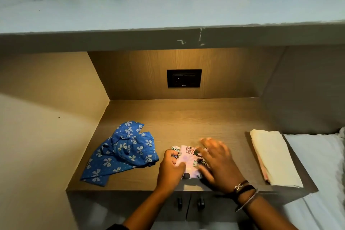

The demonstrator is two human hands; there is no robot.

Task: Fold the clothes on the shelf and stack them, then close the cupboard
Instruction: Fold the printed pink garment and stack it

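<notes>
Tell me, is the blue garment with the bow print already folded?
No, the blue bow-print garment lies crumpled and spread out on the wooden shelf, left of both hands.

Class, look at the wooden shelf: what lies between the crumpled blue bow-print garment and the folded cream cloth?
In the head view, the small pink printed garment lies between the blue bow-print garment and cream cloth, with the left hand gripping it and right hand pressing it.

Both hands (197, 166) on a small pink printed garment (188, 160), seemingly mid-fold, beside crumpled blue bow-print cloth (121, 153).
</notes>
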